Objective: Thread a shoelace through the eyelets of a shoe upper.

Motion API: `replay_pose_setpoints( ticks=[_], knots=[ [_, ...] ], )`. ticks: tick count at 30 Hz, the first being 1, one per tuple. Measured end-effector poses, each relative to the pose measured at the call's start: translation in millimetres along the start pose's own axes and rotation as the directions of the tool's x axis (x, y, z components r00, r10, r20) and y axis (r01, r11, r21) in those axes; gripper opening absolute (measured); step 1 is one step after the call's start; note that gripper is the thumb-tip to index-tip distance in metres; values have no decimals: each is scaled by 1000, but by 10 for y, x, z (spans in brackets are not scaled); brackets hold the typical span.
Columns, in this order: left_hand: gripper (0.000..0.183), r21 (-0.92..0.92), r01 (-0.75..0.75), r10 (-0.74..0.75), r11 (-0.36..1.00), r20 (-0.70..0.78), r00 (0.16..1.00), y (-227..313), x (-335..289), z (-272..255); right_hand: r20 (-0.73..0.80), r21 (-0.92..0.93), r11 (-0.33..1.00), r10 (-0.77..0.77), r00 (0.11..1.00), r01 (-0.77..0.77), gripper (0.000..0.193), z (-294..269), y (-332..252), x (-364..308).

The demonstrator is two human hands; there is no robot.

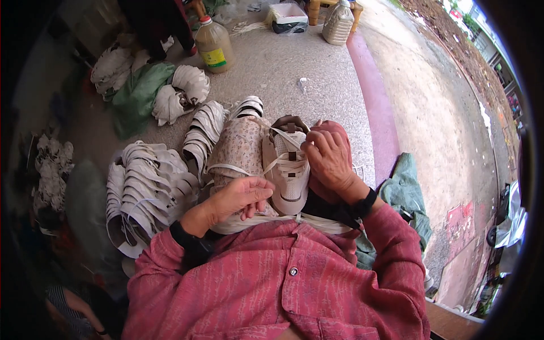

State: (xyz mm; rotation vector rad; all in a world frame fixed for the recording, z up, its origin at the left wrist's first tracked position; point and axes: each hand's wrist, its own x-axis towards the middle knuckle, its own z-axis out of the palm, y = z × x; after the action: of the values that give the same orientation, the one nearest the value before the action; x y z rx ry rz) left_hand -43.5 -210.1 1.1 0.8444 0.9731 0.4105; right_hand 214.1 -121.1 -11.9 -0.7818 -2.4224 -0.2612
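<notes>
A white and beige shoe upper (292, 187) with a brown collar lies on my lap, toe end toward me. A pale shoelace (283, 135) threads across it and runs up to my right hand (330, 158), whose bent fingers pinch it at the upper's right edge. My left hand (245, 195) hovers at the upper's left side. Its fingers are loosely bent and apart, with nothing visible in them. Under the upper and to its left, a flowered cloth (241, 144) covers my leg.
Stacked white shoe uppers (144, 184) stand left of my legs, with more uppers (204, 133) ahead. Farther off lie a green sack (141, 99), a red-capped jug (214, 48), another plastic jug (338, 24) and a lined box (288, 18). Green cloth (407, 190) is at right.
</notes>
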Motion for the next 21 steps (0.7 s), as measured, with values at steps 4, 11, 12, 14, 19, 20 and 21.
replay_pose_setpoints(
  ticks=[4, 11, 12, 14, 19, 20, 21],
  knots=[
    [38, -438, -210, 230, 874, -9, 973, 5, -1, -38, 132, 304, 928, 182, 974, -215, 43, -231, -6, 64],
    [30, -758, -515, 486, 401, -300, 821, 68, 161, -684, 152, 404, 822, 373, 915, -402, 29, -230, 212, 69],
    [29, -737, -561, 509, 377, -341, 790, 63, 125, -806, 151, 412, 821, 365, 919, -394, 23, -223, 191, 130],
    [28, -675, -655, 540, 339, -431, 723, 48, -1, -1055, 145, 425, 829, 335, 931, -364, 22, -174, 142, 246],
    [27, -430, -854, 549, 293, -656, 518, -83, -442, -1629, 184, 360, 886, 241, 953, -294, 21, -76, -15, 466],
    [27, -380, -874, 488, 304, -725, 485, -68, -530, -1652, 211, 239, 933, 222, 952, -270, 21, -42, -45, 502],
    [26, -330, -889, 424, 318, -788, 445, -62, -609, -1680, 239, 114, 964, 206, 949, -238, 22, -11, -80, 533]
  ],
)
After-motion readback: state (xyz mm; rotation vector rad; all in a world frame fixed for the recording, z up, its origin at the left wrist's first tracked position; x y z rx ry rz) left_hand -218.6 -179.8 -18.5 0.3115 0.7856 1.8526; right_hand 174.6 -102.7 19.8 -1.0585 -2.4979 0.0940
